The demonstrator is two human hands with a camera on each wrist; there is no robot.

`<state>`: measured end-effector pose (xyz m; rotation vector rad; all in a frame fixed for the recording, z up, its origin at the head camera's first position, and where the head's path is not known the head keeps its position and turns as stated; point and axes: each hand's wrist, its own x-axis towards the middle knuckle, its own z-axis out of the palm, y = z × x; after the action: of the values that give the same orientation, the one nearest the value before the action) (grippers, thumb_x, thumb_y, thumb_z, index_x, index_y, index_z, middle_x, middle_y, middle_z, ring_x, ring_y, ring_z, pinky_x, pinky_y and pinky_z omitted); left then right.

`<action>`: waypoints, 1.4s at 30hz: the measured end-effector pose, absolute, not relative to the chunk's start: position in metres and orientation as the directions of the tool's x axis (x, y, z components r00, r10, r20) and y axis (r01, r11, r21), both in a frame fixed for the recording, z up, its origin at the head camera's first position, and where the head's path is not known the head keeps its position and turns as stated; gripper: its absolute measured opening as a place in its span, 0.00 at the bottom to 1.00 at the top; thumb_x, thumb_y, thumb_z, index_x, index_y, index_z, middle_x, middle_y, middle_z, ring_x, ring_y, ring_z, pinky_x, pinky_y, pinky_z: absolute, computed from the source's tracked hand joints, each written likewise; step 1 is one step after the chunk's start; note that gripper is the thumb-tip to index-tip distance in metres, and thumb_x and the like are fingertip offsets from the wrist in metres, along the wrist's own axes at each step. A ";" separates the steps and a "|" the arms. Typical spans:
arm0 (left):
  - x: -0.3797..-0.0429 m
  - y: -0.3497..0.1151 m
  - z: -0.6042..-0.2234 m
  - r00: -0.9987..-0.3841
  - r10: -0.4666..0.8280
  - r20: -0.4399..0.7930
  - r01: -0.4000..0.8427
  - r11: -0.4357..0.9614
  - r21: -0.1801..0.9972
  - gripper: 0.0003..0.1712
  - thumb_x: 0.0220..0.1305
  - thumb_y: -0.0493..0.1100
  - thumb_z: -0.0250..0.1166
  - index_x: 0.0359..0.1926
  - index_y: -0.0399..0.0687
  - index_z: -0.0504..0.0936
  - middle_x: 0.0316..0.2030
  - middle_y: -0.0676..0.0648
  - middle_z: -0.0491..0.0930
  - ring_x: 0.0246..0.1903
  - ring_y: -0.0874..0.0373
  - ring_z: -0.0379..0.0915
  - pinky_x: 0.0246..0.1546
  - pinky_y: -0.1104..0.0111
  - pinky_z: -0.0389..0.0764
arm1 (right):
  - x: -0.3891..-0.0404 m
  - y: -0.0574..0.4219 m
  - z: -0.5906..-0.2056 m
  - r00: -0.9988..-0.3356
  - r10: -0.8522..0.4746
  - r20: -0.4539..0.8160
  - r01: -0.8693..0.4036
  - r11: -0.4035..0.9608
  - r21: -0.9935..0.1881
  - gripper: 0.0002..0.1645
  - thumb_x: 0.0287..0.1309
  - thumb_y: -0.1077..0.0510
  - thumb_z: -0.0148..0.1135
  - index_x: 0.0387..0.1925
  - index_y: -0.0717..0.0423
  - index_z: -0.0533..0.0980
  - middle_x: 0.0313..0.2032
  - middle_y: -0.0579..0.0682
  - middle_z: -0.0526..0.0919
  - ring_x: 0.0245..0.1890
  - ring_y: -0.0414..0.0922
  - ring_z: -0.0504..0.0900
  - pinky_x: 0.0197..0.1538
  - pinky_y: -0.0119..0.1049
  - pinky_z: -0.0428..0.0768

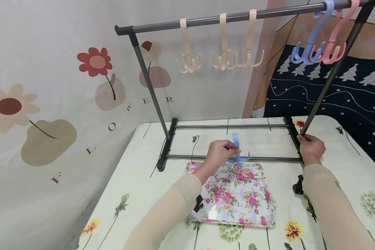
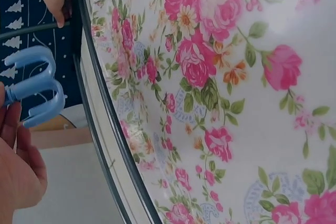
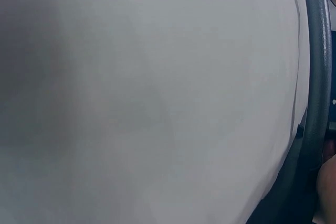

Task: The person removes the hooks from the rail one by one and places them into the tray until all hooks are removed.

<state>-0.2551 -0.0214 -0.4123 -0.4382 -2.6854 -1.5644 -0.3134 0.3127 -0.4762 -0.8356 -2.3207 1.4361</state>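
Observation:
In front of the dark grey metal rack, my left hand (image 1: 218,152) pinches a light blue multi-prong hanging hook (image 1: 236,147) by its stem. The left wrist view shows the curved prongs of this hook (image 2: 44,90) close up, beside the fingers. My right hand (image 1: 313,149) grips the lower end of the rack's right upright (image 1: 329,78), just above its foot. Three beige hooks (image 1: 188,48) hang from the top rail (image 1: 206,20). Another blue hook (image 1: 310,40) and a pink hook (image 1: 335,38) hang near the rail's right end.
A flower-printed tray (image 1: 228,194) lies on the table in front of the rack's lower bars (image 1: 200,157). The flowered tablecloth (image 1: 143,208) covers the table. Patterned cloth (image 1: 90,27) hangs behind and at the left. Black straps (image 1: 298,185) are at both wrists.

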 end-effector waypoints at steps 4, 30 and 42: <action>-0.256 -0.014 -0.415 -0.954 0.285 0.098 0.228 0.470 0.853 0.08 0.61 0.50 0.72 0.35 0.52 0.88 0.28 0.58 0.82 0.31 0.64 0.76 0.28 0.71 0.77 | -0.314 0.313 -0.477 -0.793 0.606 -0.060 0.332 0.347 -0.877 0.28 0.70 0.45 0.55 0.62 0.58 0.76 0.42 0.47 0.81 0.30 0.32 0.69 0.35 0.28 0.70; -0.247 0.003 -0.441 -0.912 0.408 0.029 0.272 0.551 0.789 0.07 0.62 0.47 0.71 0.35 0.50 0.88 0.27 0.60 0.82 0.27 0.70 0.75 0.29 0.76 0.76 | -0.313 0.312 -0.475 -0.791 0.608 -0.064 0.336 0.346 -0.876 0.27 0.70 0.45 0.55 0.61 0.58 0.77 0.42 0.47 0.81 0.30 0.33 0.70 0.34 0.29 0.69; -0.246 -0.003 -0.447 -0.901 0.433 0.003 0.269 0.555 0.787 0.11 0.61 0.45 0.73 0.45 0.52 0.86 0.33 0.61 0.81 0.33 0.69 0.74 0.34 0.75 0.76 | -0.313 0.313 -0.476 -0.792 0.608 -0.056 0.325 0.342 -0.882 0.27 0.69 0.46 0.56 0.61 0.58 0.77 0.37 0.42 0.79 0.28 0.32 0.69 0.34 0.28 0.69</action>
<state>-0.2462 -0.0030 -0.4472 -0.6706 -2.9355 -1.4298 -0.3128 0.3130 -0.4758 -0.8342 -2.3257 1.4290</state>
